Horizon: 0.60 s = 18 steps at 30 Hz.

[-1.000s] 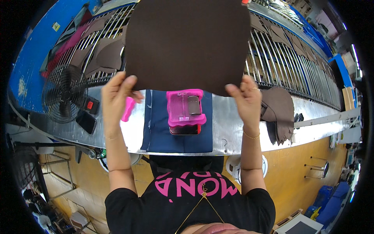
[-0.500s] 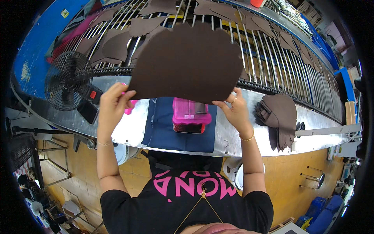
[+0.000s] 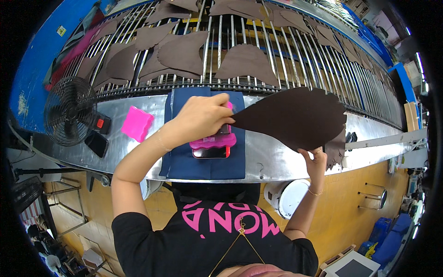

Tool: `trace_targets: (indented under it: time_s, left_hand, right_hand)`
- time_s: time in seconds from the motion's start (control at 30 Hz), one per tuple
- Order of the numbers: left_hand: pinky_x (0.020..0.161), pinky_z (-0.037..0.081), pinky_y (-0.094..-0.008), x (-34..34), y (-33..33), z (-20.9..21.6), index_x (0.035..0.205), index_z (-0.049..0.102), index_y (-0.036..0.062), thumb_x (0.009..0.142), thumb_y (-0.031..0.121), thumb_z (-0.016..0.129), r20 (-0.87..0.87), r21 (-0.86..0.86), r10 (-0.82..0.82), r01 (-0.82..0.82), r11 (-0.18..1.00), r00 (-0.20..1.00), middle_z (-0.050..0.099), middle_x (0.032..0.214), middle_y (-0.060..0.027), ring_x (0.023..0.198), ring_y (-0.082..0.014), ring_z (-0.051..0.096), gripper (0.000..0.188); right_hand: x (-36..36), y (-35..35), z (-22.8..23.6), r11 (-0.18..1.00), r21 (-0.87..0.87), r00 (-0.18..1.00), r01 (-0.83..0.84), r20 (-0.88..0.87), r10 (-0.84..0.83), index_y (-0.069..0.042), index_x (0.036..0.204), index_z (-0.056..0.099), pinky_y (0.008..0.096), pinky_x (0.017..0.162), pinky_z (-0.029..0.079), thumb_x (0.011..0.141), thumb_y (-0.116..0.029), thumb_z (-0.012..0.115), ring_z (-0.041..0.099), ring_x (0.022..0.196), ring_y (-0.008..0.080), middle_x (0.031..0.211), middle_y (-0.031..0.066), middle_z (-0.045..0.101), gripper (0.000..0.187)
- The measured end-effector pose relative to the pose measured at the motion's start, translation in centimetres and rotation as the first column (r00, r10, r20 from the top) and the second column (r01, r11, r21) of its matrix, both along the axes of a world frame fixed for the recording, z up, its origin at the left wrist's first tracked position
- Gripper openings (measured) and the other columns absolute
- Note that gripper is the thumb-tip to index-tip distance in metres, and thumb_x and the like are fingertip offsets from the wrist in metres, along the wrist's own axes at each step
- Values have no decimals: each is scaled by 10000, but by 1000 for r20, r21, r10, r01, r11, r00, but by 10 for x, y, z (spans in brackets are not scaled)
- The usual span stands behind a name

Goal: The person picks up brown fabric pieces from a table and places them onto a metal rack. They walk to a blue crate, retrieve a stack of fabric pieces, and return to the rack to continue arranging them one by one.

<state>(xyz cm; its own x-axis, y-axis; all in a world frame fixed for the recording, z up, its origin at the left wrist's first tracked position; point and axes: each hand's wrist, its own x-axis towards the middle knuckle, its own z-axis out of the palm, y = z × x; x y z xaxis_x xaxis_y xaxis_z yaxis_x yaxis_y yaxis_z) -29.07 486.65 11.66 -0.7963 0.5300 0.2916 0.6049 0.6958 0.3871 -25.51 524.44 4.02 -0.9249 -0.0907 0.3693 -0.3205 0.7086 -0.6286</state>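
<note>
Two hands share one big dark brown leather piece, held up flat over the shiny metal bench. The left hand is closed around the narrow pointed end of the piece, fingers curled over and knuckles up, wrist bent back toward the person. The right hand pinches the lower edge from beneath, thumb and fingertips shut on the rim, with a thin bracelet at the wrist. From the left hand the leather widens out to the right and ends in a ragged, notched edge just above the right hand.

Directly under the left hand sits a pink stamping tool on a navy blue cloth spread across the bench; the hand hides most of its top. Off to that hand's left lies a wavy-edged pink pad, then a small black box with a red switch and a black wire-guard fan. Beyond the left hand, several more brown cut pieces lie spread on a rack of metal rods. Just right of the right hand, a small stack of dark pieces rests on the bench.
</note>
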Motion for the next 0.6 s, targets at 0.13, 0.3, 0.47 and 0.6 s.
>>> trace_targets:
  time_s: [0.13, 0.3, 0.47, 0.6]
  left_hand:
    - [575, 470, -367, -30, 35, -6, 751, 659, 59, 780, 202, 700, -152, 44, -138, 147, 988, 979, 511, 801, -74, 691, -251, 592, 152]
    - [629, 480, -355, -57, 50, 12, 870, 681, 70, 780, 203, 714, -273, 108, -19, 51, 993, 962, 499, 819, -72, 748, -242, 591, 165]
    - [590, 454, -316, -53, -26, 38, 1155, 617, 107, 823, 292, 706, -274, 420, 418, -283, 862, 866, 530, 959, -76, 670, -181, 553, 390]
    - [566, 339, -214, -16, -90, 18, 1179, 615, 98, 854, 169, 688, -50, 646, 609, -440, 624, 792, 486, 935, -38, 601, -65, 384, 341]
  right_hand:
    - [7, 25, 45, 978, -197, 966, 70, 258, -17, 19, 821, 627, 257, 529, 410, 722, -74, 808, 497, 583, 123, 674, 24, 560, 227]
    - [-30, 18, 81, 851, -491, 979, 186, 161, -121, -44, 1068, 575, 206, 507, 456, 837, -40, 699, 500, 561, 41, 651, -14, 539, 262]
    - [-121, -30, 56, 490, -872, 972, -19, 99, 215, -85, 1145, 480, 215, 529, 533, 905, -43, 611, 545, 603, 39, 700, -17, 541, 277]
    - [-196, -95, -5, 179, -983, 901, 25, 99, 421, -210, 1221, 430, 343, 627, 574, 910, -29, 583, 590, 697, 109, 864, -13, 583, 391]
